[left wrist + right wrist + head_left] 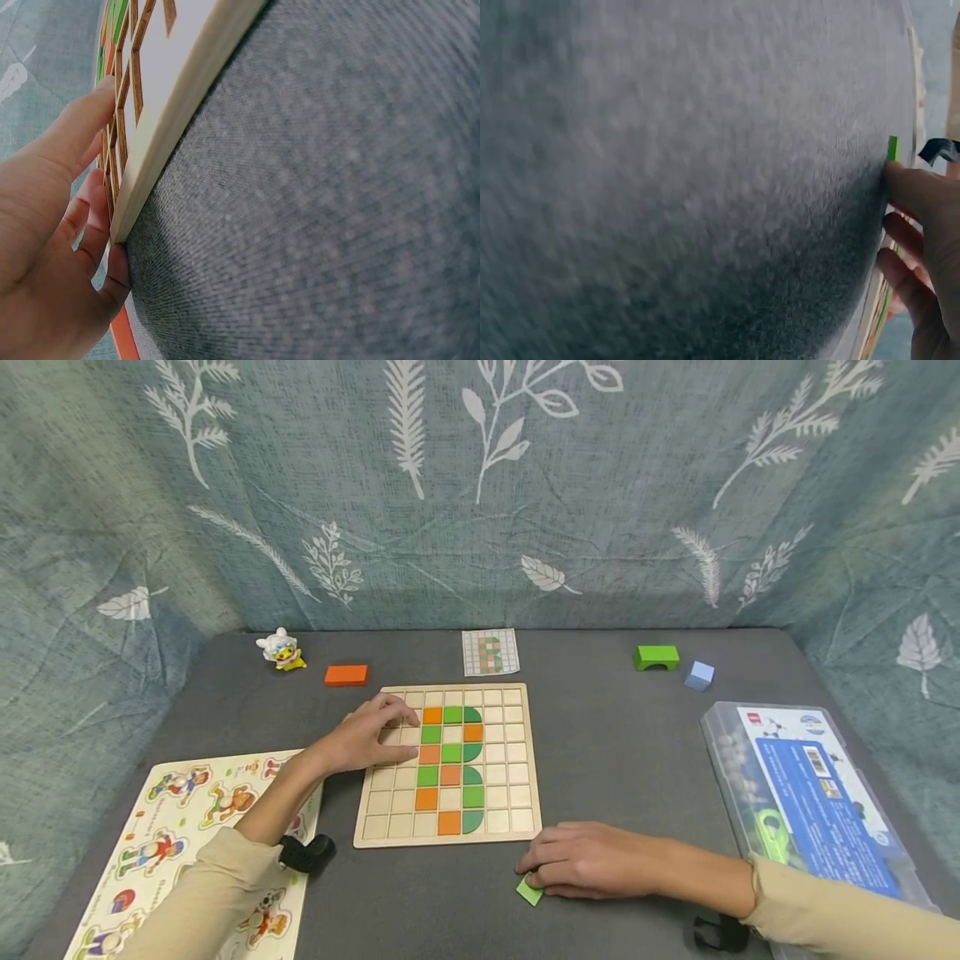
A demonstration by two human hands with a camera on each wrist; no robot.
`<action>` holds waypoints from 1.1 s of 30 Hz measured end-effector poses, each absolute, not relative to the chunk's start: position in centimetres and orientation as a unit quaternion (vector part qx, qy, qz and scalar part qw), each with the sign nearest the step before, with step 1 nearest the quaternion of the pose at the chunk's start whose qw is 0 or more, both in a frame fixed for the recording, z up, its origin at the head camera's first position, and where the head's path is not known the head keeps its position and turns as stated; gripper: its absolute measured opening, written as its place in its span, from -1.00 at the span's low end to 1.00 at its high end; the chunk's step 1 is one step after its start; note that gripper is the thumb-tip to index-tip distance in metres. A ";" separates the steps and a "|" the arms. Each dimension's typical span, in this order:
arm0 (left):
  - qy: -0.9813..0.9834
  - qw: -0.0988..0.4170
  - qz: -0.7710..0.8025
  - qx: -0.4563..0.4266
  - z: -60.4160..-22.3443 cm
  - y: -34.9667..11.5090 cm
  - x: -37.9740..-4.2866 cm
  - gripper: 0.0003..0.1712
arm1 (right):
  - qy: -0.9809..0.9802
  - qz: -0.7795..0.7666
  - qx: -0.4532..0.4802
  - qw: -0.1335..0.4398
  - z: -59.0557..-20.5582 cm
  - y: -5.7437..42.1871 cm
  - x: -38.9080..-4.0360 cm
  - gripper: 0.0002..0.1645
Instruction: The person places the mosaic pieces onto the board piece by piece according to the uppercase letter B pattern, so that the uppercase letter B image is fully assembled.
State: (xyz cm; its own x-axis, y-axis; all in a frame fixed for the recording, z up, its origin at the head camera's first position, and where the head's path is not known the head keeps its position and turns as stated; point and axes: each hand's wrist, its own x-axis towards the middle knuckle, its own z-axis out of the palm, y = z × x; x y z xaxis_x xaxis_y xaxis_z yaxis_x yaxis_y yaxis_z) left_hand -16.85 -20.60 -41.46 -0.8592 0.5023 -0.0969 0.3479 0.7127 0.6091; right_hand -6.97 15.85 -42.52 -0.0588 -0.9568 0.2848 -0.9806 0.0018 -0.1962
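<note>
A wooden grid board (534, 777) lies mid-table. Orange and green square tiles and dark green rounded tiles (472, 822) form a B-like shape in its cells. My left hand (363, 739) rests at the board's left side, thumb and fingers spread over the left columns; in the left wrist view its fingertips (118, 266) meet the board's corner. In front of the board's near right corner, my right hand (588, 860) pinches a light green square tile (530, 892) low at the table. Its fingers cover part of that tile.
Behind the board lies a printed pattern card (491, 652). An orange block (347, 675) and toy figure (282, 650) stand back left, a green arch block (656, 657) and blue cube (699, 675) back right. A picture puzzle board (187, 814) lies left, a clear plastic case (723, 752) right.
</note>
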 end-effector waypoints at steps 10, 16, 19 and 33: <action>0.916 0.132 0.300 0.230 -41.5 -20.6 -16.7 -0.62 | -0.688 0.202 0.692 0.087 -42.3 13.3 -8.4 -0.82; 0.915 0.126 0.302 0.236 -41.4 -20.6 -16.7 -0.63 | -0.713 0.208 0.660 0.113 -41.1 8.7 -10.4 -0.83; 0.915 0.125 0.302 0.238 -41.5 -20.5 -16.7 -0.63 | -0.721 0.181 0.662 0.098 -41.0 6.5 -11.2 -0.83; 0.915 0.127 0.299 0.239 -41.4 -20.4 -16.9 -0.64 | -0.739 0.121 0.660 0.067 -41.6 3.3 -11.6 -0.84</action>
State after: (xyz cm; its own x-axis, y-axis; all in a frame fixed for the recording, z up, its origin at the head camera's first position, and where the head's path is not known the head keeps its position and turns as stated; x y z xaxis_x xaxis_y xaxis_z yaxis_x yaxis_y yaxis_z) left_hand -16.86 -20.43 -41.36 -0.8535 0.5133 -0.0896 0.3616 0.7074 0.6073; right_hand -11.55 3.30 -41.57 -0.1201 -0.9584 0.2591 -0.9909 0.1000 -0.0897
